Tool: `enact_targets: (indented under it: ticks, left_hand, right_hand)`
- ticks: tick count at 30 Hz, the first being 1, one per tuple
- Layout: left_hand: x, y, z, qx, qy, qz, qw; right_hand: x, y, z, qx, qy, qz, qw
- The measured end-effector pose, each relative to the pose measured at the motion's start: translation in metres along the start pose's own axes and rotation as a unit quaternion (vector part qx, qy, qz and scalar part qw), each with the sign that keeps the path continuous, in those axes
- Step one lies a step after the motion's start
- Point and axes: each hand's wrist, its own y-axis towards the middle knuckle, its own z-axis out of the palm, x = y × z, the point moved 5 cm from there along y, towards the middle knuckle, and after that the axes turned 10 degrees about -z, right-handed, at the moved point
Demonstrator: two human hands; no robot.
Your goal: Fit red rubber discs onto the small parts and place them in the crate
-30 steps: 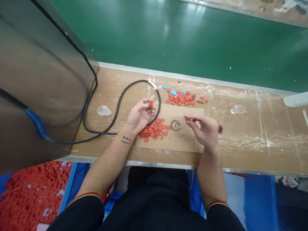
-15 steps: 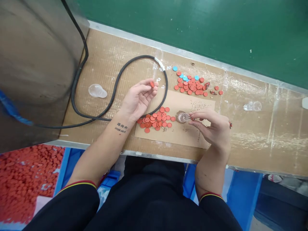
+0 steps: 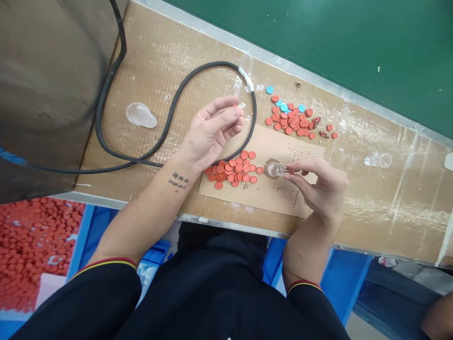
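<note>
My left hand point(image 3: 215, 130) is raised over the cardboard, thumb and fingertips pinched on a red button point(image 3: 235, 106) that is mostly hidden now. My right hand point(image 3: 320, 184) pinches a thin, dark reddish tool point(image 3: 289, 170) whose kind I cannot make out. Its end meets a small clear plastic cup point(image 3: 273, 168) on the brown sheet point(image 3: 260, 196). Between the hands lies a loose pile of red buttons point(image 3: 233, 171). Farther back is a second pile of red buttons point(image 3: 295, 122), with several blue buttons point(image 3: 284, 107) among them.
A black cable point(image 3: 184, 87) loops around the left side of the cardboard-covered table point(image 3: 357, 189). Clear plastic pieces lie at left point(image 3: 140, 115) and right point(image 3: 378, 159). Below left, a blue bin point(image 3: 87, 236) holds many red buttons. Part of another person point(image 3: 437, 314) shows at lower right.
My left hand has risen slightly, its fingers turned so that the red button is mostly covered. My right hand stays at the cup. The view has tilted and shifted a little.
</note>
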Motion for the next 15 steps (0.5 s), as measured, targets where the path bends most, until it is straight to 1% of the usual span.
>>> enact_targets:
  ticks: [2, 4, 6, 8, 15]
  left_hand:
    - [0.0012, -0.0001, 0.0002, 0.004, -0.013, 0.003, 1.0]
    - [0.0037, 0.0008, -0.0009, -0.005, -0.023, 0.001, 1.0]
    - [0.0057, 0.0013, -0.0014, -0.015, -0.023, -0.004, 1.0]
    - [0.0055, 0.0005, -0.0001, -0.012, -0.018, -0.004, 1.0]
    - [-0.0015, -0.0049, 0.0047, 0.021, 0.058, 0.008, 0.998]
  right_hand:
    - [-0.0011, -0.0001, 0.0005, 0.003, -0.005, 0.007, 1.0]
    - [-0.002, -0.0002, 0.001, 0.009, -0.007, 0.011, 1.0]
    - [-0.0025, -0.0003, 0.001, 0.01, -0.006, 0.01, 1.0]
    - [-0.0025, -0.0004, 0.0007, 0.01, -0.006, 0.004, 1.0]
    - [-0.0002, 0.0011, 0.0006, 0.006, -0.013, -0.016, 1.0]
